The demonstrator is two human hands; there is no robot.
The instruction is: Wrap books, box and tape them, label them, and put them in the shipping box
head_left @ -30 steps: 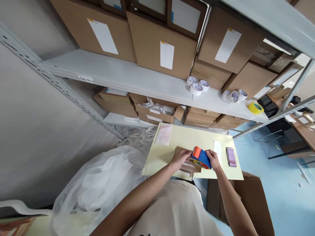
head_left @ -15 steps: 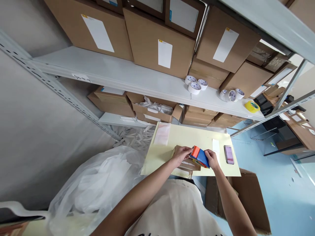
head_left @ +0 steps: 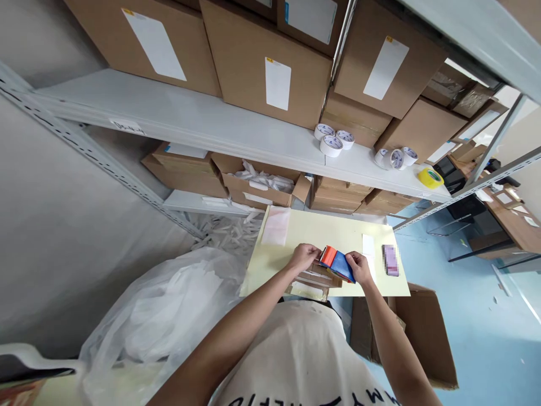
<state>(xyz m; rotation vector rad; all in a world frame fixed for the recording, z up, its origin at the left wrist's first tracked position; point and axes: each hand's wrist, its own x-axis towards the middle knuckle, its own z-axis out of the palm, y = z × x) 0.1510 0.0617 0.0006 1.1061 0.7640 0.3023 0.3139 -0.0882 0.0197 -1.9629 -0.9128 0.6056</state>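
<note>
My right hand [head_left: 358, 267] grips the blue rear part of a tape dispenser [head_left: 341, 266], which has an orange front and a toothed edge pointing left. Beside that edge, my left hand [head_left: 305, 257] is closed in a pinch. Whatever sits between its fingertips is too small to make out. Below both hands a small cardboard box [head_left: 311, 286] rests at the near side of the pale yellow tabletop [head_left: 333, 223]. Forearms and dispenser cover part of the box.
Right of my hands lie a white paper slip [head_left: 368, 246] and a phone [head_left: 390, 260]. Tape rolls [head_left: 331, 146] stand on the shelf [head_left: 253, 132] ahead, below large cartons [head_left: 236, 67]. A clear plastic bag [head_left: 169, 310] is at left, an open carton [head_left: 422, 332] at lower right.
My left hand has shifted slightly left and up, off the box, to the dispenser's toothed edge. The dispenser has moved a little left and up with my right hand. The view has shifted slightly.
</note>
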